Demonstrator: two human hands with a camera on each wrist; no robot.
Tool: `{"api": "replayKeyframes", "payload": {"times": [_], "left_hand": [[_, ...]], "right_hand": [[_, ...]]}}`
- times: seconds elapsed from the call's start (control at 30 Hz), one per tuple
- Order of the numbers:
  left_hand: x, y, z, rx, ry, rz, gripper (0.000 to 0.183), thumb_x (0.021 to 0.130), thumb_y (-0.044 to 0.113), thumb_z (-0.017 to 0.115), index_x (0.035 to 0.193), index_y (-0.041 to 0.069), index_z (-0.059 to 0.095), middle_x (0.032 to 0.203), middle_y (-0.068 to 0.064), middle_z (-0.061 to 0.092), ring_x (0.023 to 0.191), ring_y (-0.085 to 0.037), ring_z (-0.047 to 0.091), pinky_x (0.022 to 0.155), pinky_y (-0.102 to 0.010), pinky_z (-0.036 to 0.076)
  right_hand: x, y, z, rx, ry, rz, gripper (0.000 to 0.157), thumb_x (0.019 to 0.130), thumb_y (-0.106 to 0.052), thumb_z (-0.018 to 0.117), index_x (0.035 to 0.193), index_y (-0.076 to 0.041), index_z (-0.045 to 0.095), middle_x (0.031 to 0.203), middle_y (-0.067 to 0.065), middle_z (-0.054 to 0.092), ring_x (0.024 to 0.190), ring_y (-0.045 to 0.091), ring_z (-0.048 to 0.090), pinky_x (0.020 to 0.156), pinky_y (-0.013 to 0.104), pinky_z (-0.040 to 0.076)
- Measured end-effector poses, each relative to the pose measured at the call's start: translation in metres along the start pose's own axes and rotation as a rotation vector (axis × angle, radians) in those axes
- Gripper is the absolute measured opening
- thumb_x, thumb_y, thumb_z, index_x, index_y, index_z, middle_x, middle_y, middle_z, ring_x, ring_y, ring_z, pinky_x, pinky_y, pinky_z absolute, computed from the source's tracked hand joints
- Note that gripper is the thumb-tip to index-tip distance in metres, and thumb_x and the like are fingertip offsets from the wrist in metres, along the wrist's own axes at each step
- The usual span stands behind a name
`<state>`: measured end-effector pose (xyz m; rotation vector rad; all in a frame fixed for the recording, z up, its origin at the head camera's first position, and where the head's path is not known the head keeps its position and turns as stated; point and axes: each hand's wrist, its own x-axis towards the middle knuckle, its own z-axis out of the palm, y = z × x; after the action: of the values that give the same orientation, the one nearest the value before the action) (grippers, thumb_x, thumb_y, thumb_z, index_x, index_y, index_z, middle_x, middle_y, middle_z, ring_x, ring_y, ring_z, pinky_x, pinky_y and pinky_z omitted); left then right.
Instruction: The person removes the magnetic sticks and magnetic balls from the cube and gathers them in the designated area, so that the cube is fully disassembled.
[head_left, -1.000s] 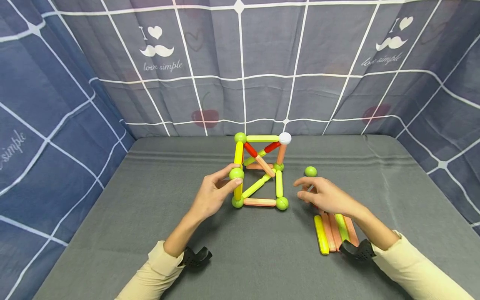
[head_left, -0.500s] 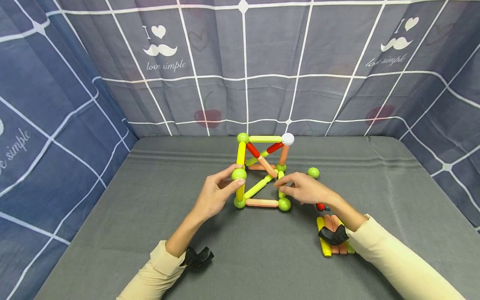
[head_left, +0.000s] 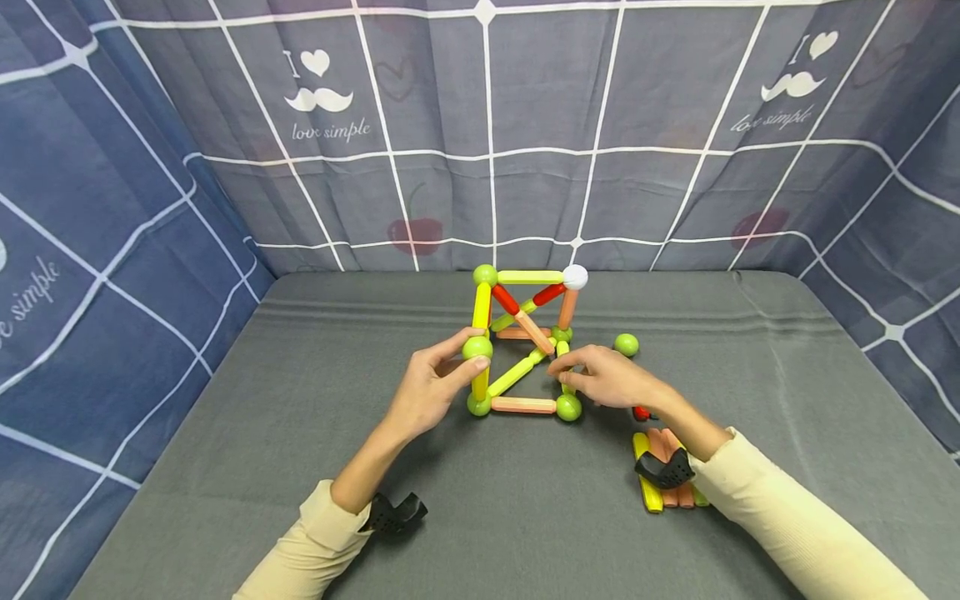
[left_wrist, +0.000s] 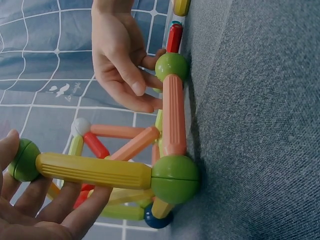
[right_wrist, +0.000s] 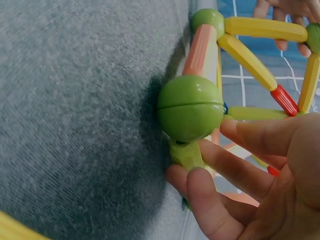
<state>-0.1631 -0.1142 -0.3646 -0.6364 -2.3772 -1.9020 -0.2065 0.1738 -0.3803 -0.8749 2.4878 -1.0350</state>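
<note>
A cube-like frame of magnetic rods and balls stands on the grey cloth. My left hand point(head_left: 431, 387) pinches the green ball point(head_left: 477, 348) at its near upper left corner, above an upright yellow rod point(left_wrist: 95, 168). My right hand point(head_left: 607, 377) is low at the frame's right side, its fingers around the yellow-green magnetic rod point(right_wrist: 187, 155) just behind the near right green ball point(right_wrist: 191, 108). Part of that rod is hidden by the fingers. An orange rod point(head_left: 523, 405) joins the two near bottom balls. A white ball point(head_left: 575, 277) tops the far right corner.
Right of the frame, a loose green ball point(head_left: 626, 344) lies on the cloth. A red piece point(head_left: 641, 412) shows under the right wrist. Yellow, orange and green rods point(head_left: 648, 483) lie side by side, partly covered by the right wrist's camera. A patterned curtain point(head_left: 540, 200) hangs behind.
My right hand has moved left from beside the loose rods to the frame's right bottom rod, and stays there over the last half second. The left hand keeps its hold on the green ball.
</note>
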Motion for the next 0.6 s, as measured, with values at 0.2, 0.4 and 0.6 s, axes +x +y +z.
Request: {"api": "replayKeyframes", "payload": {"times": [0.2,0.4,0.6], "left_hand": [[0.0000,0.0003,-0.0005,0.002,0.002,0.003,0.042,0.095,0.014,0.067,0.135,0.004,0.059,0.121,-0.013,0.065,0.099,-0.024,0.068,0.084,-0.037,0.053],[-0.0002,-0.0005,-0.0003,0.002,0.000,0.001,0.042,0.095,0.013,0.068,0.135,0.004,0.059,0.122,-0.014,0.064,0.101,-0.024,0.067,0.085,-0.038,0.053],[0.0002,0.0006,-0.0006,0.004,0.001,-0.009,0.041,0.095,0.015,0.068,0.134,0.006,0.060,0.120,-0.012,0.065,0.098,-0.023,0.068,0.084,-0.038,0.054]], "right_hand": [[-0.0022,-0.0007,-0.0010,0.014,-0.004,0.001,0.026,0.101,-0.007,0.053,0.122,0.001,0.067,0.112,0.014,0.068,0.044,0.008,0.046,0.045,0.025,0.041],[-0.0020,-0.0017,-0.0016,0.024,-0.012,-0.004,0.026,0.101,-0.009,0.054,0.121,0.001,0.067,0.098,0.009,0.068,0.043,0.007,0.042,0.043,0.024,0.037],[-0.0018,-0.0035,-0.0019,0.034,-0.011,0.010,0.026,0.101,-0.010,0.054,0.121,0.000,0.067,0.106,0.014,0.067,0.046,0.012,0.049,0.045,0.026,0.042]]}}
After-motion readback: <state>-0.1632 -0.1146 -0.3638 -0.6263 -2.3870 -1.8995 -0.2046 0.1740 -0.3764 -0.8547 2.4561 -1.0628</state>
